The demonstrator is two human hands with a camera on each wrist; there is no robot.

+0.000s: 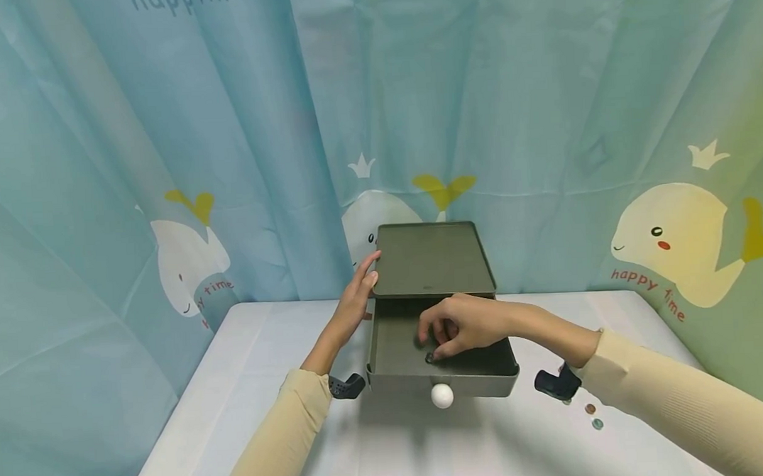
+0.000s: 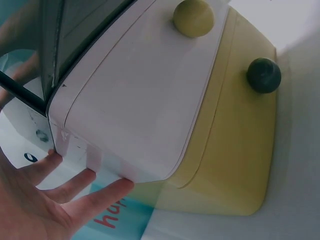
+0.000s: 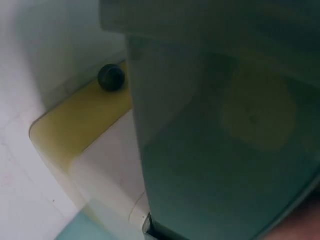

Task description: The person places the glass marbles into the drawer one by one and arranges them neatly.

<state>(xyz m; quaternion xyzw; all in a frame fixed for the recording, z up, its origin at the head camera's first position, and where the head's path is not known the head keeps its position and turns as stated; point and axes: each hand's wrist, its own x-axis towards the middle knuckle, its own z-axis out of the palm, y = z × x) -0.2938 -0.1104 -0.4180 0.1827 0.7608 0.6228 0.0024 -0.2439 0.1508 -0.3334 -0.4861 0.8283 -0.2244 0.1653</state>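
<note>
A small drawer cabinet has a dark green top [image 1: 433, 257] and its upper drawer [image 1: 401, 388] is pulled out, with a white knob [image 1: 442, 396]. My left hand [image 1: 352, 299] rests against the cabinet's left side; in the left wrist view its fingers [image 2: 107, 196] are extended and touch the casing. Inside the open drawer is my right hand [image 1: 471, 323], fingers bent and thumb pointing down. By the thumb tip lies a small dark round piece [image 1: 429, 358], with a gap between thumb and index finger. The right wrist view mostly shows the drawer's outer side [image 3: 200, 150].
Below are a pale drawer [image 2: 135, 95] with a yellow knob [image 2: 194, 18] and a yellow drawer [image 2: 230, 150] with a dark green knob [image 2: 264, 75]. Small round pieces [image 1: 590, 408] lie on the white table [image 1: 234, 386] at right, partly behind my forearm. A whale-print curtain [image 1: 255, 130] surrounds the table.
</note>
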